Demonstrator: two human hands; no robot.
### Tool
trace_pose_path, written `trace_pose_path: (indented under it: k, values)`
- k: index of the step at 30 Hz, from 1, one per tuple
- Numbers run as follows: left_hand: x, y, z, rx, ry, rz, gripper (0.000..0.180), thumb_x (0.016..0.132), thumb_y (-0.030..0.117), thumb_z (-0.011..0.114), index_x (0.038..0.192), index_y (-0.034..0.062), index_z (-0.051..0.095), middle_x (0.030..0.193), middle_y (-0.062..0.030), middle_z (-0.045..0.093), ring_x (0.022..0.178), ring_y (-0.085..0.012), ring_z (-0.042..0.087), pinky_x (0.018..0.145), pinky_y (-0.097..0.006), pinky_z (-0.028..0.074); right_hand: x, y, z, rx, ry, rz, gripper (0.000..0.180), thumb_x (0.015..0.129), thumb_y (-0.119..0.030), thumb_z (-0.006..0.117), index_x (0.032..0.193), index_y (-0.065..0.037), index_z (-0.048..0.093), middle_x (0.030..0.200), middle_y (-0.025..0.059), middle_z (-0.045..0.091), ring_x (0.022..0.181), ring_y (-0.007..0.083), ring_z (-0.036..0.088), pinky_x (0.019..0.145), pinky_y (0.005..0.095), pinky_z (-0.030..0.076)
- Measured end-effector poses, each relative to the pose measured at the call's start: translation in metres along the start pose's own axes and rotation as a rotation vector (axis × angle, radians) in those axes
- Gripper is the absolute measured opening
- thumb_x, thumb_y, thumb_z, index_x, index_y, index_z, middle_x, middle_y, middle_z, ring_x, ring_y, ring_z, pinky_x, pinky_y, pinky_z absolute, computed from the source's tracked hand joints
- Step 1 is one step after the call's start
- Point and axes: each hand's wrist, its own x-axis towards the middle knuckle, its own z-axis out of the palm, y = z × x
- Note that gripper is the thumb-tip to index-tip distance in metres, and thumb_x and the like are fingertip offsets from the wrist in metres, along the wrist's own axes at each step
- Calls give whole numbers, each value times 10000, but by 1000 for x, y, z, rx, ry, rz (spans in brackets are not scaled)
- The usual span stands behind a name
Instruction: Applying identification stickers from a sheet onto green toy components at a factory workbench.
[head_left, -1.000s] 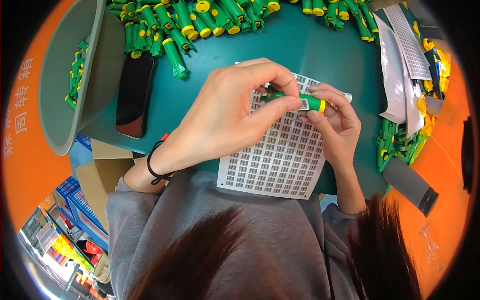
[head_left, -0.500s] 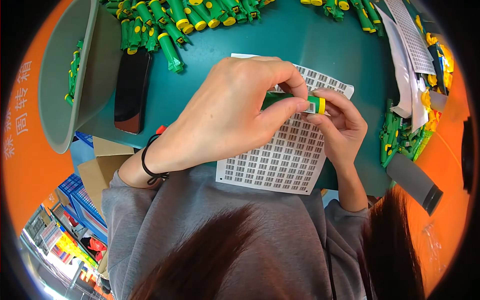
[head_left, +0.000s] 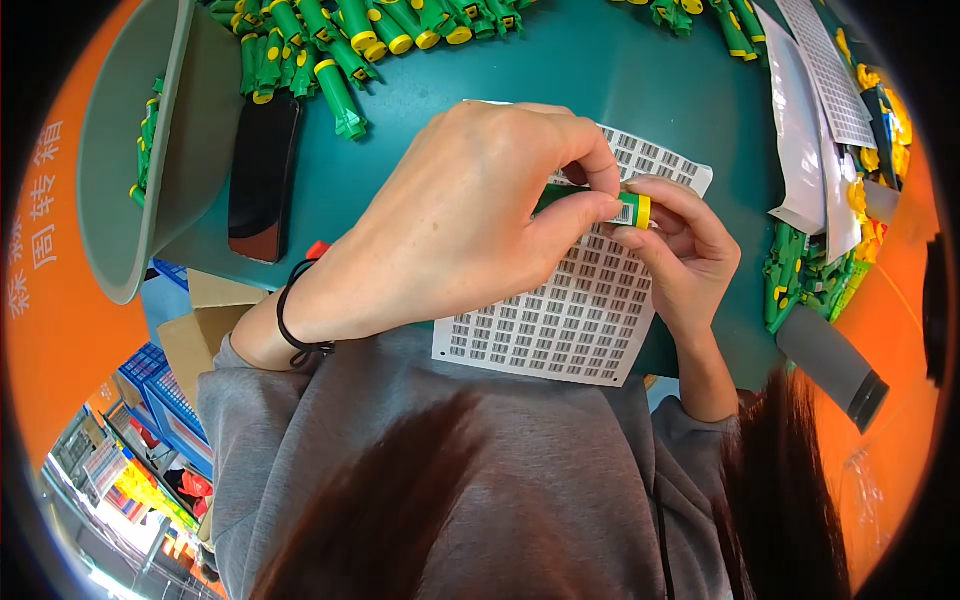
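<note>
Between my two hands lies a green plastic tube with a yellow end (head_left: 643, 211), held nearly level. My left hand (head_left: 480, 215) is closed on it, thumb and forefinger pinching beside a small white barcode label near the yellow end. The fingers of my right hand (head_left: 692, 250) are curled round that same end. Part of the tube's far-left length is hidden behind my left hand. Beneath both hands a white sheet of barcode labels (head_left: 560, 335) lies on the green table (head_left: 660, 90), partly covered by them.
Several green tubes (head_left: 335, 40) are piled at the back left. A dark phone (head_left: 263, 185) lies beside a grey tub (head_left: 125, 235) at left. White packets (head_left: 800, 165), more green pieces (head_left: 795, 270) and a grey cylinder (head_left: 830, 365) are at right.
My left hand and forearm have shifted very slightly. The tube, its label and my right hand stay almost in place, with the grip unchanged.
</note>
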Motion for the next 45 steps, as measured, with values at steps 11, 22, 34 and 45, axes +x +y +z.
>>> trace_pose_path:
  k: [11,22,34,45]
  values:
    - [4,-17,10,-285,-70,-137,123,918,126,703,931,5,681,833,-45,690,809,-109,649,760,-272,514,0,-1,-3,-74,-9,-47,409,774,91,764,1167,72,652,1192,172,635,1079,225,645,921,324,550]
    - [-15,-27,-5,-391,-120,-231,265,984,238,641,1075,1,718,944,-31,713,865,-87,635,734,-235,505,8,4,6,19,-52,21,462,769,95,760,1213,51,644,1197,119,575,1015,181,604,901,326,538]
    - [-42,-29,-68,573,714,77,192,913,47,688,1099,49,738,1100,-88,718,1014,-209,655,912,-321,499,168,-4,-55,-1452,-85,-649,358,866,27,630,1204,-86,662,1246,83,597,1146,268,573,962,365,476]
    - [4,-92,8,419,353,289,152,807,118,756,956,94,741,946,-9,659,903,-201,621,736,-331,539,95,-18,-17,-268,153,17,254,949,-35,637,1202,-28,623,1186,85,613,969,139,631,837,274,522]
